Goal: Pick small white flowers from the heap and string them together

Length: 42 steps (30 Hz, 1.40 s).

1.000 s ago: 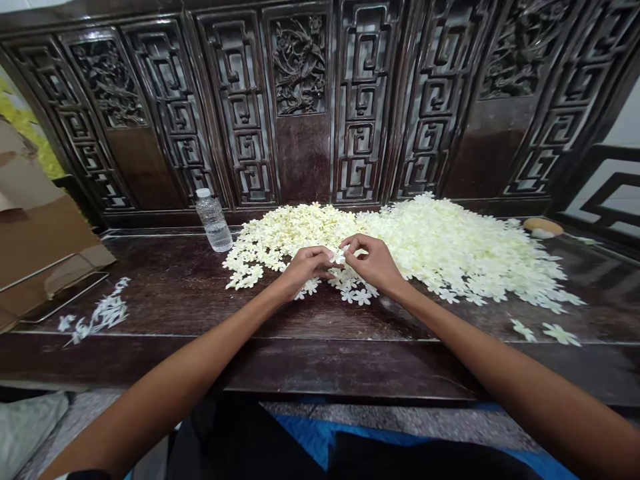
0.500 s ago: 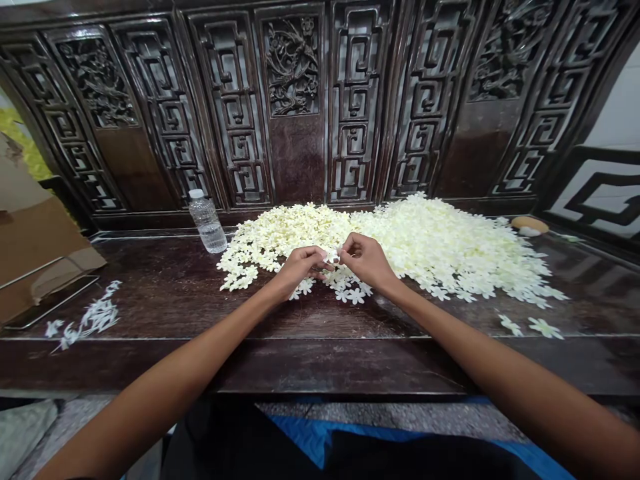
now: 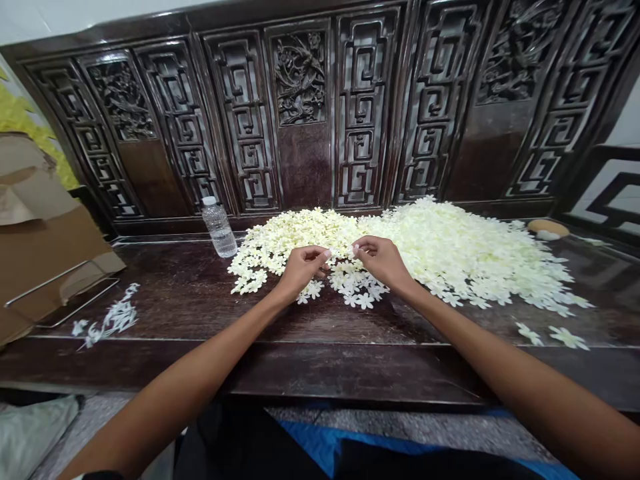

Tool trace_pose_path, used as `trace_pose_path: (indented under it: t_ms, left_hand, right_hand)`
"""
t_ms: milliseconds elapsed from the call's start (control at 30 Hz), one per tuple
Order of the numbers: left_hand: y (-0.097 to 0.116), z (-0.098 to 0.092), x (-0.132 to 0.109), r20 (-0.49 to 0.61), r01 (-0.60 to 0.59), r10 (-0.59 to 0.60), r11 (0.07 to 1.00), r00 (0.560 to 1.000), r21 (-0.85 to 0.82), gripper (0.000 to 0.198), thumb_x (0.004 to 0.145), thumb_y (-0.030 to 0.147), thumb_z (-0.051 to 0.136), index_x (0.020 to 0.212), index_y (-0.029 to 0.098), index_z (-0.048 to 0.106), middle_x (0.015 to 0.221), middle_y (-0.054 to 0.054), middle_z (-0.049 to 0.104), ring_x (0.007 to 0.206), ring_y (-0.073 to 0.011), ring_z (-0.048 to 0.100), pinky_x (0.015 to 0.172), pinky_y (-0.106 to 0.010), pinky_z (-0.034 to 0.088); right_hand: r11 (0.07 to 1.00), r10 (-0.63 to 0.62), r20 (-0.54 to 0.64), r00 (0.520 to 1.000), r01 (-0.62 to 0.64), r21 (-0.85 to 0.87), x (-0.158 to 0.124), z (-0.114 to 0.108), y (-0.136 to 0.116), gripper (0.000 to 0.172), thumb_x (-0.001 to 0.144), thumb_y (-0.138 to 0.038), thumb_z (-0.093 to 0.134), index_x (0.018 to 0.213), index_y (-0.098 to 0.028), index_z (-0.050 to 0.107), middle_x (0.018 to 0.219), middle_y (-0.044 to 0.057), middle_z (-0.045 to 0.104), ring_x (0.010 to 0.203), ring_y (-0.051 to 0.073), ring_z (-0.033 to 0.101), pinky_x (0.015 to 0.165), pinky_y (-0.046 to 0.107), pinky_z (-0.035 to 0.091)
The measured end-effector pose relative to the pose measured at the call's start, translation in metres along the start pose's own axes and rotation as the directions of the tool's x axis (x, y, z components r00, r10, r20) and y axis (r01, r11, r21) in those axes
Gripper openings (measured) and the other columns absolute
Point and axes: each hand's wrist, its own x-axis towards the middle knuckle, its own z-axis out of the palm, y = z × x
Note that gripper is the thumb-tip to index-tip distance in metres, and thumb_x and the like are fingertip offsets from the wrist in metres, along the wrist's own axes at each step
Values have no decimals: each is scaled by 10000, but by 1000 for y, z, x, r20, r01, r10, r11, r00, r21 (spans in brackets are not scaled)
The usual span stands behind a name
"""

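Head camera looks down on a broad heap of small cream-white flowers (image 3: 450,257), star-shaped and piled thickest toward the right, lying along the back edge of a dark wooden worktop (image 3: 190,297). A thinner spill of loose flowers (image 3: 357,290) fans out from the heap's front edge toward the middle of the worktop.

Both hands sit over that spill, close together but not touching. The left hand (image 3: 303,270) rests just left of the spill, and the right hand (image 3: 383,260) sits at the heap's front edge. Their fingertips (image 3: 327,254) curl inward and almost meet, with a small pale bit near the right hand's fingers. Whether either hand has hold of a flower is too small to tell.

Behind the heap, a clear plastic water bottle (image 3: 219,228) stands upright near its left end, just in front of a dark carved wooden panel (image 3: 300,80). Toward the left edge of the worktop lies a thin white strip of flowers (image 3: 113,321), beside a flattened cardboard box (image 3: 43,240) and a metal wire frame (image 3: 65,297). Two stray flowers (image 3: 567,338) lie near the front right edge, and a round tan object (image 3: 547,229) sits in the back right corner.
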Motion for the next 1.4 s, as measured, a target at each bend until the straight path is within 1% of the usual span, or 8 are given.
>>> trace_pose_path:
  t_ms: [67,133,200,333,500,700,1067,1400]
  left_hand:
    - [1,0,-1,-5,-5,5,1000,1000,0,396,836,524,780,889,133,752,841,-88,698,758,-176,677,620,-286,609]
    - [1,0,-2,-3,0,0,1000,1000,3,404,830,533,784,882,134,747,848,-85,689,761,-175,672,624,-292,615]
    - [1,1,-2,11,6,-6,1000,1000,6,411,821,538,793,895,135,749,865,-85,686,768,-176,669,627,-295,618]
    - [0,5,-3,41,-2,2,1000,999,-12,424,834,552,773,888,132,746,794,-69,664,737,-166,651,621,-282,606]
    - [0,6,-1,47,3,-3,1000,999,5,445,858,573,724,825,129,721,719,-61,641,690,-163,638,609,-280,595]
    - [2,2,0,75,-29,27,999,997,29,430,858,571,726,873,142,710,807,-63,654,727,-160,648,619,-273,596]
    - [-1,1,1,78,-32,32,999,996,0,408,879,538,735,860,143,634,758,-26,606,678,-138,613,622,-284,589]
    - [1,8,-3,94,-31,37,997,995,-68,440,902,593,688,839,171,580,664,24,552,563,-121,580,604,-281,551]
  right_hand:
    - [989,-40,-40,998,34,-147,-1,-1,0,200,924,-252,620,1066,-184,744,998,110,760,902,288,698,810,450,554]
    - [955,-143,-70,987,119,-273,-3,0,0,238,916,-225,615,1112,-185,745,1174,141,727,1110,336,653,971,522,502]
    - [937,-225,-44,973,204,-282,-5,2,-2,229,942,-265,595,1097,-191,746,1277,149,680,1229,344,592,1042,531,457]
    - [970,-224,133,965,234,-65,-7,10,-7,268,990,-415,542,977,-205,709,1093,101,721,975,258,655,838,394,511]
    - [971,-237,152,960,236,25,-6,14,-1,323,976,-492,563,843,-203,614,851,46,660,805,211,603,700,315,446]
    - [963,-262,215,941,242,115,-5,12,2,408,968,-600,579,848,-210,580,751,13,619,725,193,582,694,307,441]
    - [952,-256,308,916,183,245,-7,13,-1,386,941,-589,642,963,-204,644,864,33,672,803,198,643,768,335,502]
    - [925,-250,292,923,139,354,-10,15,-6,408,939,-604,646,847,-211,589,710,-13,618,642,148,581,655,289,472]
